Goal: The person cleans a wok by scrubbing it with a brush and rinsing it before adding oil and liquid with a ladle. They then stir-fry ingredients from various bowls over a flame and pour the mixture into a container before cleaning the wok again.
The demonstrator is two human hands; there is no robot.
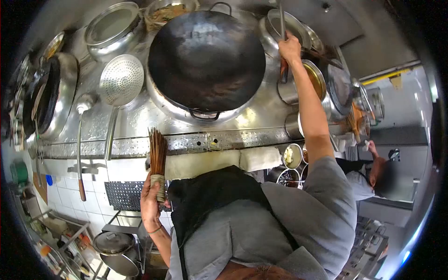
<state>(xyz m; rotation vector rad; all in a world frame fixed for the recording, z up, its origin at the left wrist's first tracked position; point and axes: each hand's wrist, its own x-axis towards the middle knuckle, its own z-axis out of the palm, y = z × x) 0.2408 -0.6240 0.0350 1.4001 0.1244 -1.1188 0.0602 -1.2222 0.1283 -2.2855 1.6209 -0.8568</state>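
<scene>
My left hand (149,200) is closed around the bound base of a bamboo wok brush (157,156), its bristles pointing up toward the stove edge. My right hand (290,48) reaches out to the right of the wok and grips a long metal-shafted utensil with a wooden handle end (283,72); the far end of this utensil is cut off at the top of the view. Between the two hands, a large dark wok (205,60) sits on the burner, its inside bare and blackened.
Left of the wok lie a perforated skimmer (122,79) and a ladle (80,135). Metal pots (112,25) stand behind. A folded cloth (203,163) lines the front edge. Ingredient bowls (292,156) sit at right; another person (368,175) is beyond. A lidded pot (114,242) stands lower left.
</scene>
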